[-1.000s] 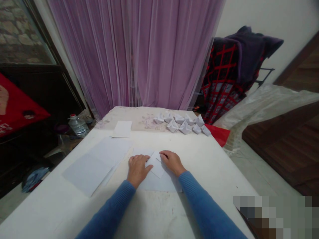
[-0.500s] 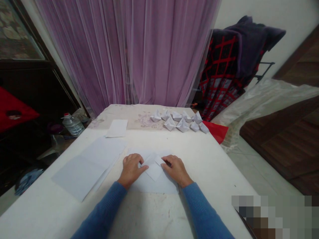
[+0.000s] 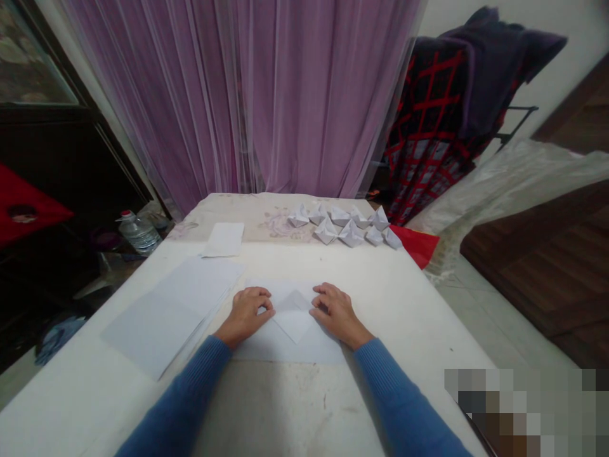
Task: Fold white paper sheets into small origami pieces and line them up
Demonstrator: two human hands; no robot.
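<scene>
A small white folded paper (image 3: 295, 320), diamond-shaped with a pointed top, lies between my hands on a flat white sheet (image 3: 285, 352). My left hand (image 3: 246, 314) is at its left corner, thumb and forefinger brought together there. At the right corner my right hand (image 3: 335, 312) has its thumb and forefinger close together, while the other fingers curl loosely above. The fingertips hide both side corners of the folded paper. Several white folded paper boats (image 3: 351, 233) stand in two rows at the far right of the table.
Left of my hands lies a stack of white sheets (image 3: 166, 311), with a smaller white paper (image 3: 224, 240) behind it. The table (image 3: 404, 355) has a floral cloth (image 3: 257, 219) at its far end. A red item (image 3: 419, 246) sits beyond the right edge, and a water bottle (image 3: 139, 233) beyond the left.
My hands have moved slightly apart at the folded paper's sides. The raised flap at its right now lies flatter, and its top shows as a point. The camera view has shifted a little.
</scene>
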